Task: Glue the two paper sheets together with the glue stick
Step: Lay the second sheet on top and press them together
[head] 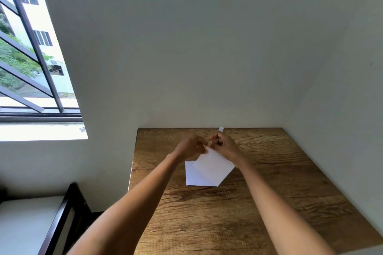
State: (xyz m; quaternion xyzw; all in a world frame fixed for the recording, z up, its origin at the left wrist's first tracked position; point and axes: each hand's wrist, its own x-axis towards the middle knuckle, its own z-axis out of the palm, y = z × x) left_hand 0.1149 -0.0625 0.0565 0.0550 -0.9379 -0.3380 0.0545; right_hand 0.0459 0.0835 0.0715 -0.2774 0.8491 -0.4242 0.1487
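Note:
Two white paper sheets lie overlapped on the wooden table (269, 192). The upper sheet (213, 164) is tilted and raised at its far corner, over the lower sheet (194, 178), which lies flat. My left hand (191, 147) pinches the far corner of the upper sheet. My right hand (224, 145) grips the glue stick (220, 130), whose white end pokes out above my fingers. The stick's other end points down toward the pinched corner and is mostly hidden by my fingers.
The table stands in a corner, with white walls behind it and to its right. A window with dark bars (31, 47) is at the left. A dark-framed seat with a pale cushion (31, 223) stands left of the table.

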